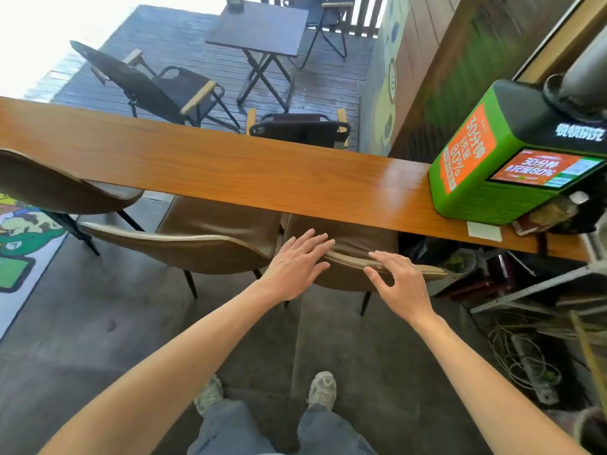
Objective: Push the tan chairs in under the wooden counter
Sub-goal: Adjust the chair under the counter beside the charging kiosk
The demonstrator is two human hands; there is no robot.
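A long wooden counter (pixel 230 165) runs across the view. Three tan chairs stand along its near side. The right chair (pixel 351 241) has its seat partly under the counter. My left hand (pixel 295 264) and my right hand (pixel 400 284) hover flat, fingers spread, over the top edge of its backrest; whether they touch it I cannot tell. The middle chair (pixel 210 238) is beside it, its seat partly under the counter. The left chair (pixel 56 185) stands turned at an angle, further out at the left edge.
A green charging kiosk (pixel 512 159) sits on the counter's right end. Metal frames and cables (pixel 525 349) clutter the floor at right. A printed mat (pixel 19 254) lies at left. Black folding chairs and a dark folding table (pixel 259 27) stand on the deck beyond.
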